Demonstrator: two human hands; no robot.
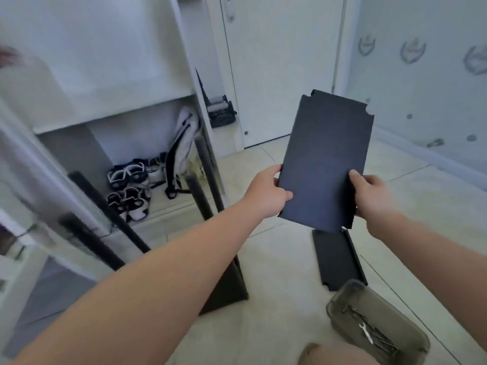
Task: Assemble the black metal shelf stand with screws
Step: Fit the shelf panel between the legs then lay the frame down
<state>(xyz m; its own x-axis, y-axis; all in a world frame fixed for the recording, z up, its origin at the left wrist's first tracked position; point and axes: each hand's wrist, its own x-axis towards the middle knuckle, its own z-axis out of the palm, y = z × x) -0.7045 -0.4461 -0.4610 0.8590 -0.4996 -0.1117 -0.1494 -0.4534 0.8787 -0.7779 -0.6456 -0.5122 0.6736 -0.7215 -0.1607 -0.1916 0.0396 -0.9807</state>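
A black metal shelf panel [326, 159] with notched corners is held up in the air, flat face toward me. My left hand [268, 193] grips its lower left edge and my right hand [371, 196] grips its lower right edge. Below it a second black shelf panel [337, 259] lies flat on the floor. The partly built stand sits at the lower left: several black posts [203, 180] rise from a black base panel [226, 291], much of it hidden behind my left forearm. A small green tray [340, 301] at the lower right holds screws and a small wrench [366, 333].
White furniture [105, 75] stands on the left with shoes [129, 191] and a grey bag [181, 146] in its open bottom. A white door [282, 69] is straight ahead and a wall on the right. Pale tiled floor [290, 299] lies between the stand and the tray.
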